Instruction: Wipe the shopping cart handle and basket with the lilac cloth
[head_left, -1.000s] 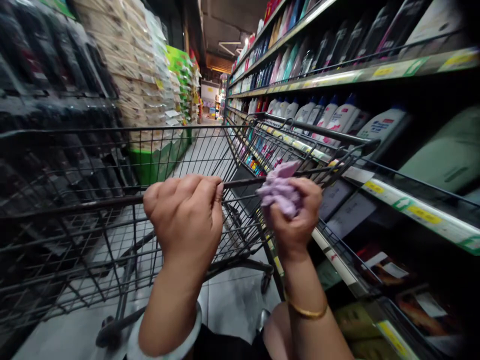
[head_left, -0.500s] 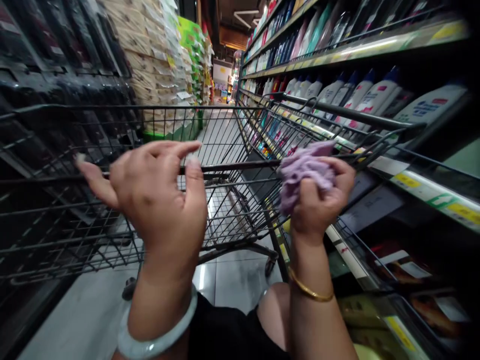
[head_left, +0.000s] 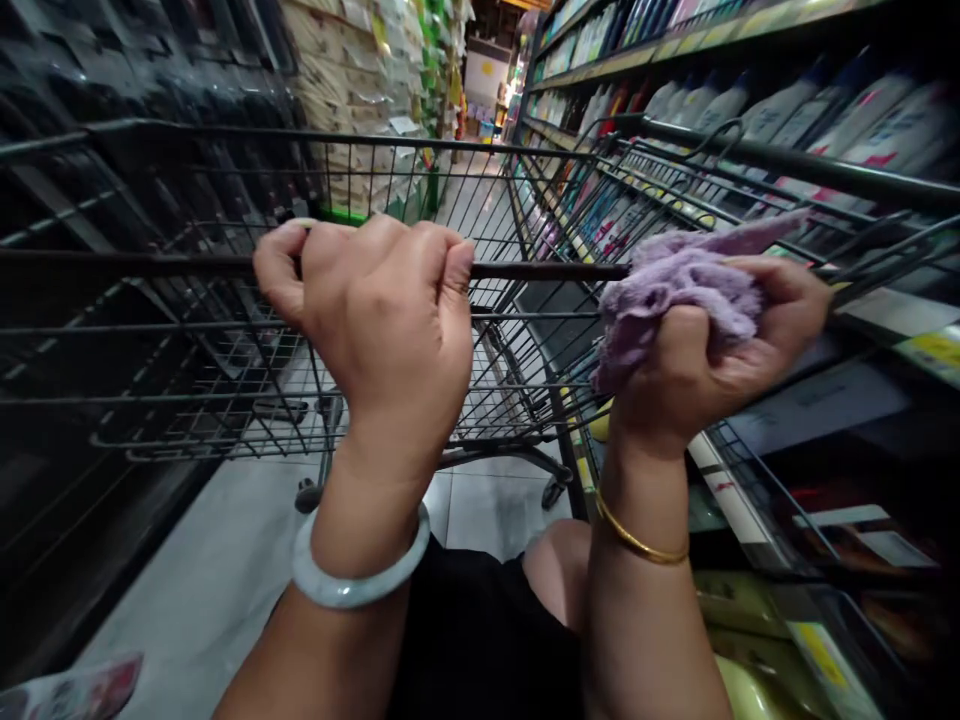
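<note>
A dark wire shopping cart point(head_left: 420, 150) stands across the aisle in front of me. My left hand point(head_left: 382, 310) has its fingers wrapped over a dark bar point(head_left: 551, 271) of the cart, with the thumb at the right. In my right hand point(head_left: 720, 360) is a crumpled purple cloth point(head_left: 675, 280), pinched between thumb and fingers. The cloth lies against the right end of the same bar. Whether the right fingers also grip the bar beneath it is hidden. The wire basket beyond the bar shows floor tiles through its mesh.
Shelves with rows of white bottles point(head_left: 772, 110) and yellow price tags run along the right. Stacked packages point(head_left: 352, 90) and dark hanging goods point(head_left: 150, 90) line the left. A tiled floor point(head_left: 187, 560) stretches below, with a printed package point(head_left: 75, 690) at the lower left corner.
My left hand, open above the bar before, has closed around it. The right hand with the cloth has shifted right and nearer. The view has tilted down, and a package shows at lower left.
</note>
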